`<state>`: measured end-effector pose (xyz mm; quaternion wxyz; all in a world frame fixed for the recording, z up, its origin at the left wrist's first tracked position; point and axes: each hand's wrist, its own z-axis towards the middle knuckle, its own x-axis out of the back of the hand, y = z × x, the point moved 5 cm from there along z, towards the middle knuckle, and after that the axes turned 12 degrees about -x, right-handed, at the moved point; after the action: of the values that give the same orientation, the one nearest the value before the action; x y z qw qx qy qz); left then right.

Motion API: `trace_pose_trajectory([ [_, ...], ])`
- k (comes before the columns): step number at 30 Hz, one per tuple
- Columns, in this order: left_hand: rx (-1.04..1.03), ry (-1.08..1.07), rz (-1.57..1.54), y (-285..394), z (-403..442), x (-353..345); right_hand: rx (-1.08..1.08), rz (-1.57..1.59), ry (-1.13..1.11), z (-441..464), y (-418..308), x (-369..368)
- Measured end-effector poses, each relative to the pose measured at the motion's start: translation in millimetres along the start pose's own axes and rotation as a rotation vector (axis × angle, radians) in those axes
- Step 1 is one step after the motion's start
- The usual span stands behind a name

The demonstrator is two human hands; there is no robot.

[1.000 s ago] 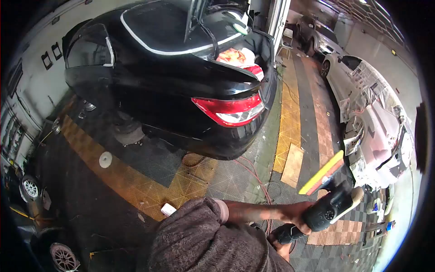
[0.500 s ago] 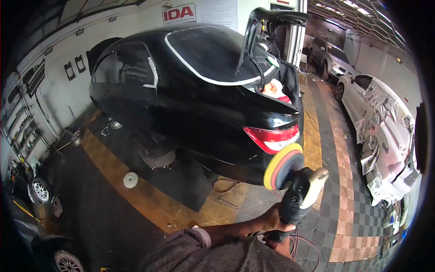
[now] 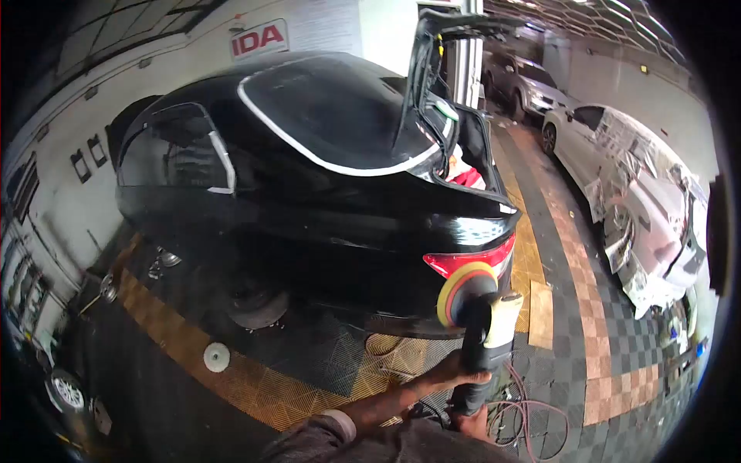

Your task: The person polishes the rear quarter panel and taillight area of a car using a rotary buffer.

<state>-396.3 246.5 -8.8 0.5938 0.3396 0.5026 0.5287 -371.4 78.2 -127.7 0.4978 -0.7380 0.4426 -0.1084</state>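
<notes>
hands grip a polisher; its pad faces the black car.

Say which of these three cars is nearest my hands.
The glossy black sedan with white tape round its rear window, just beyond the yellow-padded black polisher; the partly covered white car and silver car are farther.

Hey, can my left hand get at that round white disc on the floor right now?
Probably not as things stand: the left hand is around the polisher, and the white disc lies on the floor well off to the left, seemingly out of reach. Nothing appears to lie over it.
</notes>
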Motion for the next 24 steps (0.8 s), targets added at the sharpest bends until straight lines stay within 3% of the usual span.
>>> trace_pose_trajectory([
  [1,-0.070,-0.006,0.054,18,11,11,-0.048,0.152,0.029,10,-4,-9],
  [3,0.010,-0.068,0.099,21,33,41,0.119,-0.273,0.078,35,-36,-34],
  [5,-0.113,0.053,0.434,31,60,102,0.131,-0.306,0.037,108,-36,-49],
  [7,0.023,-0.085,0.717,71,70,140,0.168,-0.213,0.074,147,-33,-54],
  [8,-0.040,0.010,0.943,110,75,157,0.139,-0.161,0.127,163,-25,-53],
  [9,-0.131,0.231,0.956,144,79,169,0.120,-0.157,0.131,178,-20,-53],
  [10,-0.291,0.319,0.856,164,85,175,0.097,-0.219,0.196,190,-15,-51],
  [12,-0.757,0.209,1.133,215,116,167,0.079,-0.270,0.276,199,-12,-63],
  [13,-0.775,0.050,1.024,204,138,177,0.090,-0.305,0.271,196,-26,-78],
  [17,-0.803,-0.186,0.964,145,193,223,0.125,-0.540,0.291,198,-23,-120],
  [18,-0.800,-0.190,0.851,165,187,232,0.014,0.107,0.227,212,4,-126],
  [21,-0.819,-0.245,0.711,175,165,268,0.317,-0.367,0.248,242,109,-139],
  [24,-0.789,-0.326,0.656,194,122,314,0.180,-0.504,0.365,202,36,-271],
])
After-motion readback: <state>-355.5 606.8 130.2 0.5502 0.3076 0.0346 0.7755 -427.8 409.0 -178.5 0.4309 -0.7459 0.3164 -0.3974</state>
